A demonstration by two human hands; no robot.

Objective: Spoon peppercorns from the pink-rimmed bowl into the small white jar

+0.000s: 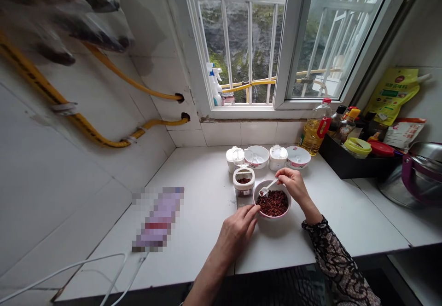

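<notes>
A white bowl [280, 216] with a pink rim stands on the counter, filled with dark red dried peppercorns [276, 203]. My left hand [238, 228] pinches the bowl's left rim between its fingers. In my right hand [294, 187], closed over the far right side of the bowl, is a small white spoon [264, 190]. The spoon tilts down to the left, its scoop just above the peppercorns with a few in or beside it. Left of the bowl, touching or nearly touching it, stands an open seasoning jar [243, 189] with similar peppercorns inside.
Behind are two white lidded jars [278, 158] [235, 158] and two bowls [257, 155] [299, 156]. An oil bottle [312, 133], a black box of condiments [340, 161] and a steel pot [410, 177] stand right. A pixelated purple object [160, 218] and white cable [134, 274] lie left.
</notes>
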